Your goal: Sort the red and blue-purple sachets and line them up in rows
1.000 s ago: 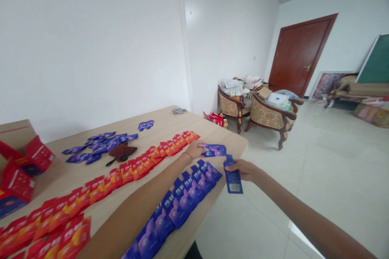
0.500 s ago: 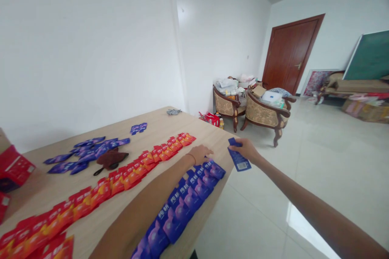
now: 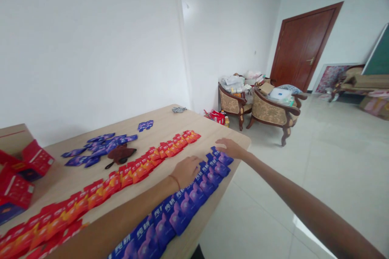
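Observation:
A row of overlapping blue-purple sachets [image 3: 194,196] runs along the table's right edge. My right hand [image 3: 232,148] is at the far end of this row, its fingers stretched out and touching the top of the farthest sachet [image 3: 225,158], which lies on the row. My left hand [image 3: 186,170] rests low beside the row's left side, fingers slightly bent and reaching to the sachets' top edges; its fingertips are partly hard to make out. Left of it, a long row of red-orange sachets [image 3: 133,172] lies overlapped on the table, partly hidden by my left forearm.
Loose purple sachets [image 3: 100,145] lie in a pile beside a dark brown pouch [image 3: 121,154]. A small purple group [image 3: 146,125] and a grey item [image 3: 179,109] lie farther back. Red boxes [image 3: 18,188] stand at left. Loaded armchairs [image 3: 273,111] stand beyond the wooden table [image 3: 209,129].
My right hand has brought a blue sachet from beyond the table edge down onto the row's far end. My left hand has drawn back slightly toward me. The view has shifted left.

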Available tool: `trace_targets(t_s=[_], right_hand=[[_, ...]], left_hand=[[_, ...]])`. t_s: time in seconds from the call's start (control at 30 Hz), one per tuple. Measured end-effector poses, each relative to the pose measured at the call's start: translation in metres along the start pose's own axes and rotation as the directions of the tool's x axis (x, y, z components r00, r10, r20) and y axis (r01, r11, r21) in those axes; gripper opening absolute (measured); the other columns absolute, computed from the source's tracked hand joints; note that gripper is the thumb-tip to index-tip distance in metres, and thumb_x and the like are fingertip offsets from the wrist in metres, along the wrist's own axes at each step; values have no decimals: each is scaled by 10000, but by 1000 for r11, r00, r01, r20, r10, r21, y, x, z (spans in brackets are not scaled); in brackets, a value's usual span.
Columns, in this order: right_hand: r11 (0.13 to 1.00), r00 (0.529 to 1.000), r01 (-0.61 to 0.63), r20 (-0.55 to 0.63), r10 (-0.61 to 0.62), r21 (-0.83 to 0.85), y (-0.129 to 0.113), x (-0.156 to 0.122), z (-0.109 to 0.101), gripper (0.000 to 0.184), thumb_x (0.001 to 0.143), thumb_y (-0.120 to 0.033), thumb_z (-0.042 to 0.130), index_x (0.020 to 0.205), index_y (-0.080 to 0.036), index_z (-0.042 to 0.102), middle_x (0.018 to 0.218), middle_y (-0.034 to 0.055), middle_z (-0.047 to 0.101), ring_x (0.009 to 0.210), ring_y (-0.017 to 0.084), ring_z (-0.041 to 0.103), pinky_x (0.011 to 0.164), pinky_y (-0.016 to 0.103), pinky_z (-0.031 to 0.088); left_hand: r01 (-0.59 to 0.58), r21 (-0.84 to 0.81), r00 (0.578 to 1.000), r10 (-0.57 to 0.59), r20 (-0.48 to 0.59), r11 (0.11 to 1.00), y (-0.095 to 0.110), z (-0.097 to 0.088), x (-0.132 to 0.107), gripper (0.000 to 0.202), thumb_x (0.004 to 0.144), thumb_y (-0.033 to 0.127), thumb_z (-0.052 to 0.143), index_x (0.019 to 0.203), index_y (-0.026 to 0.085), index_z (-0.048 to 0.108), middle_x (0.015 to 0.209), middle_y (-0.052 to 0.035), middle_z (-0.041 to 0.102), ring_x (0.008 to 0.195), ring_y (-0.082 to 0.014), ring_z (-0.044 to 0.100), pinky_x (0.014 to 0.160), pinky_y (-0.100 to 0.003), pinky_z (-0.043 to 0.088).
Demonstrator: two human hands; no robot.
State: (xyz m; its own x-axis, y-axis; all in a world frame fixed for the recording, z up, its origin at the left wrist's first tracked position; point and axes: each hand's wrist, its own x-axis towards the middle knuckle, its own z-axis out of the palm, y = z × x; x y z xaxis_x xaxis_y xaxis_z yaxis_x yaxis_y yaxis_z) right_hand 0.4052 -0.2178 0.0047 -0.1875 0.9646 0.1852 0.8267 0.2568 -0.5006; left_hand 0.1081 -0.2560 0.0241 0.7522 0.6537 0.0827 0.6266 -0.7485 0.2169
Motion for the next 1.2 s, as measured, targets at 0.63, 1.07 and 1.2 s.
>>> trace_targets(t_s=[0.63, 1.07, 1.2], right_hand=[[939, 982, 108, 110, -151, 328, 30, -65, 18, 606, 796, -449, 751, 1374, -280, 677, 1495, 62, 568, 1399, 319, 526, 1217, 480, 326], [929, 942, 318, -49, -333, -190, 49, -79, 73, 661, 965, -580, 496, 1546, -265, 490, 1650, 87, 362, 1566, 336, 220, 1244, 604, 224], [914, 929, 340, -71, -362, -222, 64, -82, 103, 682, 1019, -571, 340, 1626, -260, 333, 1664, 105, 332, 1559, 320, 246, 1241, 599, 228]], left_hand=[[-108, -51, 994, 107, -15, 993, 21, 77, 4, 637, 1045, 531, 446, 1590, 206, 388, 1655, -145, 353, 1534, -371, 292, 1217, -584, 300], [-91, -114, 992, 80, -103, 989, 118, -6, -164, 596, 1094, 502, 374, 1646, 385, 181, 1710, 21, 225, 1590, -243, 152, 1310, -492, 128], [77, -104, 997, -76, 7, 992, 124, -9, -274, 668, 1063, 562, 430, 1645, 419, 137, 1713, 20, 174, 1593, -275, 114, 1304, -544, 94]])
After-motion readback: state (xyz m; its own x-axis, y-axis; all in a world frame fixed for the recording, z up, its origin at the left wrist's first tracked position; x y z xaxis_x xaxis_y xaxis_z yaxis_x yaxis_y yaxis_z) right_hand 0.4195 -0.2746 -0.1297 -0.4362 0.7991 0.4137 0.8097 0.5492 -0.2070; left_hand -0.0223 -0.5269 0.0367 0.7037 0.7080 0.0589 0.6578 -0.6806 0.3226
